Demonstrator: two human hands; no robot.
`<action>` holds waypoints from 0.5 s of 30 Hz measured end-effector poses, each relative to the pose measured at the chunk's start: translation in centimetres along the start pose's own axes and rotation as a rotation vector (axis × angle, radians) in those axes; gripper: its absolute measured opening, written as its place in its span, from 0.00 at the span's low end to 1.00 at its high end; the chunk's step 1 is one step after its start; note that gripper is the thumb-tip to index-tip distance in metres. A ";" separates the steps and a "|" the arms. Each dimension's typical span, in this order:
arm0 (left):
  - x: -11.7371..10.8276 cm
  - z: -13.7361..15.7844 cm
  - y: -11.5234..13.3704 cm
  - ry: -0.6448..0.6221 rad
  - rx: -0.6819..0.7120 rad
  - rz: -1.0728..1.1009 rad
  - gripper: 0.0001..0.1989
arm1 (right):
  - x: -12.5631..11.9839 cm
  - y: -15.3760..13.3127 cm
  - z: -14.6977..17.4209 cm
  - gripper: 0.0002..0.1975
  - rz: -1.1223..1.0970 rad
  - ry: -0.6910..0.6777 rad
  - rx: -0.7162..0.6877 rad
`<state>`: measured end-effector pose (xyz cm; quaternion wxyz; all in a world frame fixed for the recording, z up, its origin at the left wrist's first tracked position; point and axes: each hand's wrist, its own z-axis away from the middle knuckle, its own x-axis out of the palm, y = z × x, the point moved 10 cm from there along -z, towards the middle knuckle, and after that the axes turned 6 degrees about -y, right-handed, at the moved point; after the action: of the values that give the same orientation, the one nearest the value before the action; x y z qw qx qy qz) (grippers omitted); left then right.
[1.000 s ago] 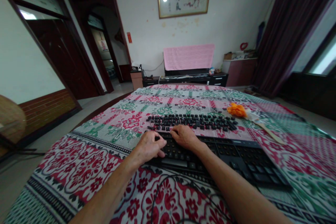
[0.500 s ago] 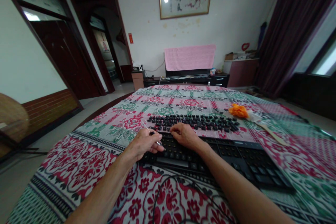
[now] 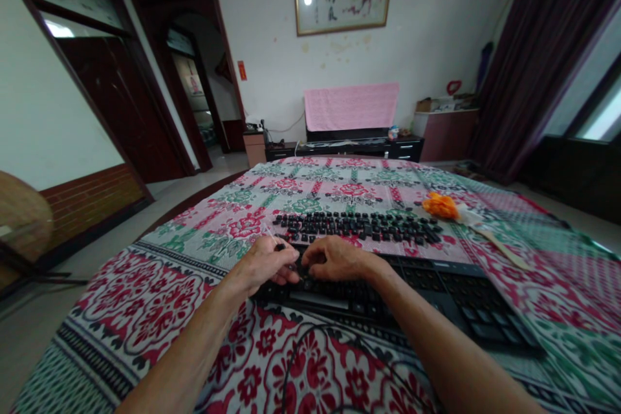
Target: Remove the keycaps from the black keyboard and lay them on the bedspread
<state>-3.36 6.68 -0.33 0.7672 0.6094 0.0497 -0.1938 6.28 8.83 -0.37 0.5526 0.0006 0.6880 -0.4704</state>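
Observation:
A black keyboard (image 3: 439, 303) lies across the table in front of me, many of its keycaps off and small pale studs showing. My left hand (image 3: 272, 263) is over its left end, closed on a thin tool (image 3: 272, 237) with a pale, slender upper end and a dark part between the fingers; its kind is not clear. My right hand (image 3: 337, 259) reaches in beside it, fingers curled down over the left-hand keys. Whether a keycap is between its fingertips is hidden. Behind the keyboard, loose black keycaps (image 3: 366, 228) lie in rough rows.
An orange fluffy duster (image 3: 440, 205) with a pale handle lies right of the loose keycaps. The keyboard's cable (image 3: 291, 352) loops near me on the patterned tablecloth (image 3: 194, 297). A pink cloth (image 3: 352, 107) covers something on the low cabinet beyond.
My right hand has moved from the keyboard's back edge toward me and left, close to my left hand. The left hand has shifted slightly left, still gripping the thin tool.

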 end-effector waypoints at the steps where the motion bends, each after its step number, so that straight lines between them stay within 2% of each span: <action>1: 0.4 0.0 -0.1 -0.019 -0.002 -0.014 0.10 | -0.4 0.1 0.0 0.14 0.020 0.035 0.010; 3: 0.9 -0.2 -0.3 -0.017 0.003 -0.047 0.10 | -1.1 0.3 0.1 0.15 0.056 0.095 0.024; 6: 1.4 -0.6 -0.6 0.021 0.012 -0.137 0.10 | -1.4 0.3 0.1 0.14 0.083 0.115 0.005; 11: 1.4 -0.7 0.1 0.111 0.074 -0.349 0.11 | -1.6 0.4 0.0 0.13 0.086 0.177 -0.054; 15: 1.8 -0.5 -0.2 0.088 0.037 -0.399 0.11 | -1.7 0.7 -0.1 0.12 0.088 0.216 -0.074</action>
<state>-1.74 6.67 -1.19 0.6993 0.6095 0.1995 -0.3159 7.17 10.14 0.47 0.4951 0.0612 0.7596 -0.4173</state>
